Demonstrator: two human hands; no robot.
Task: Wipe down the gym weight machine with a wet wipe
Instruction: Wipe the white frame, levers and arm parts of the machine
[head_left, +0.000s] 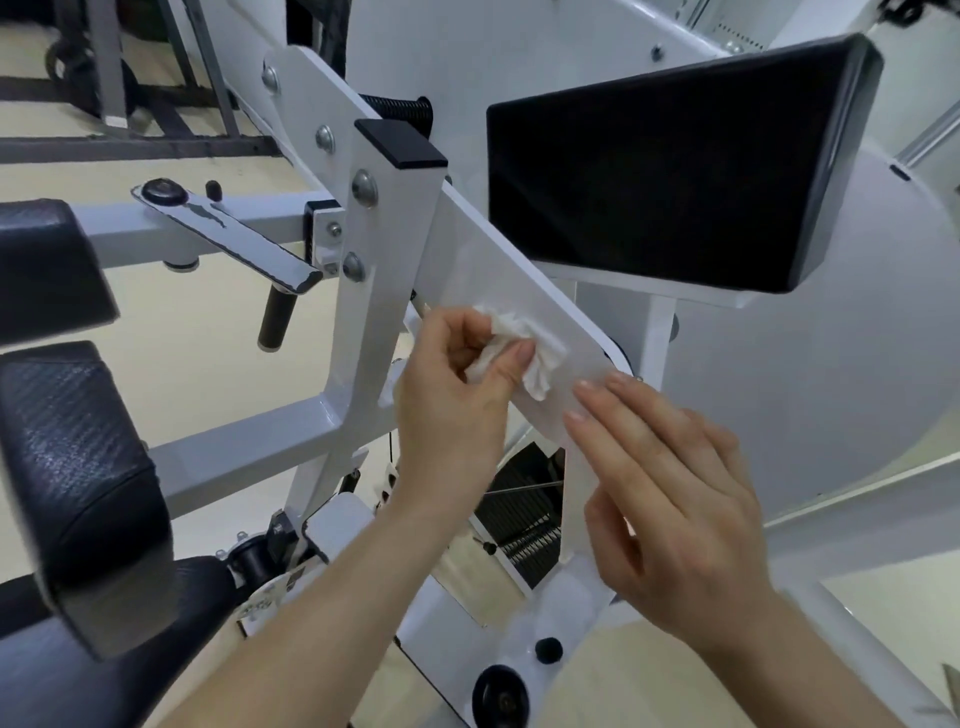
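Pinching the crumpled wet wipe (524, 353) in your left hand (457, 395) against the white arm (519, 280), right hand (670, 499) flat and steadying, you risk it slipping loose.

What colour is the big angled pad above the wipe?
Black, glossy; the pad shows clearly in the head view.

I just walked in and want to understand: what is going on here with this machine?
A person is wiping a white gym weight machine. The left hand pinches a crumpled wet wipe and presses it on the machine's slanted white plate, just below the black pad. The right hand rests with straight fingers on the lower end of the same plate, apparently steadying it.
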